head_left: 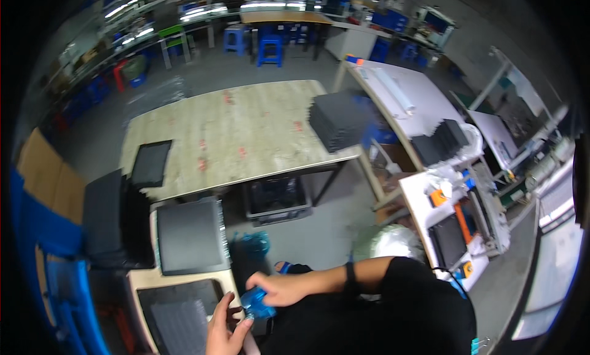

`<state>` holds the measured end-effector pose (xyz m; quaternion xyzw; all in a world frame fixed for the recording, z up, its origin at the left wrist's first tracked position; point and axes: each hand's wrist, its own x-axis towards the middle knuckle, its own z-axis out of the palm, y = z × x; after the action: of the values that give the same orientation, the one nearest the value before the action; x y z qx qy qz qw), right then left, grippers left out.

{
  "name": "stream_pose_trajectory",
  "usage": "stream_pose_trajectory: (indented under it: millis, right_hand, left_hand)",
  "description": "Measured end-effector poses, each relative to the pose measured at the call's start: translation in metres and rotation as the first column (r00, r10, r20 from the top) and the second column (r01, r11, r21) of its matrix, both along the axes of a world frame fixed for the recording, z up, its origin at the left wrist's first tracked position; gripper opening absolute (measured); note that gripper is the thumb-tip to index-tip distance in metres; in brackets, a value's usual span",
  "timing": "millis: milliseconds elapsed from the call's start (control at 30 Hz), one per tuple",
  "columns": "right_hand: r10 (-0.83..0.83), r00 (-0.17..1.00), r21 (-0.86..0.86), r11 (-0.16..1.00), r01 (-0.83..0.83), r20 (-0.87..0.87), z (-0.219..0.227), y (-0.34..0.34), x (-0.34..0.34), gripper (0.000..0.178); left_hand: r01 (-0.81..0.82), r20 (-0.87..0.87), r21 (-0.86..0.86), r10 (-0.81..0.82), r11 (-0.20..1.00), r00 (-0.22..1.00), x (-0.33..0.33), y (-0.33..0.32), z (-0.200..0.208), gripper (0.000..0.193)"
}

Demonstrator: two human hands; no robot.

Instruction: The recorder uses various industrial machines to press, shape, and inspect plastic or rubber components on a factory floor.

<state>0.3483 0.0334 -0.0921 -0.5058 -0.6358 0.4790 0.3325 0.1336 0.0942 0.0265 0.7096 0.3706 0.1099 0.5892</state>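
Low in the head view, my right hand [279,288] reaches across from the right with its fingers closed on a crumpled, shiny blue plastic piece [257,304]. Blur hides exactly what that piece is. Just left of it is my left hand [224,333], thumb and fingers apart, the thumb tip close to the blue plastic; I cannot tell if they touch. Beside my left hand, dark sheets under clear wrap [178,321] lie on a pale small table [142,293]. Farther along that table sits a flat grey-black sheet stack [190,237].
A large worn table [258,118] stands ahead, bearing a dark foam stack [338,120] and a black flat pad [152,163]. Beneath its edge is a black crate [278,216]. Cardboard [52,177] stands at left; a cluttered white workbench [424,201] at right.
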Motion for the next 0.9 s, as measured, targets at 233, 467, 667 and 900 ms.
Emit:
stream_pose_trajectory:
  millis: [233,467,667,900]
  right_hand:
    - [0.29,0.951,-0.009,0.956,-0.292,-0.111,0.015,0.016,0.018,0.067]
    - [0.124,0.989,-0.037,0.991,-0.128,-0.081,-0.057,0.011,0.117,0.049]
    - [-0.06,0.969,-0.27,0.955,0.126,0.241,-0.265,-0.089,0.263,0.038]
    - [-0.122,0.845,-0.548,0.711,0.441,0.521,-0.374,-0.2,0.286,0.034]
  left_hand:
    - [-0.015,-0.23,0.129,0.045,0.992,0.972,0.026,-0.014,-0.061,0.038]
    - [-0.038,-0.52,0.212,0.145,0.977,0.842,0.113,-0.038,-0.067,0.032]
    - [0.066,-0.533,0.322,0.124,0.944,0.837,0.119,-0.034,-0.282,0.035]
    - [-0.039,-0.571,0.755,0.685,0.655,0.452,0.075,-0.002,-0.435,0.042]
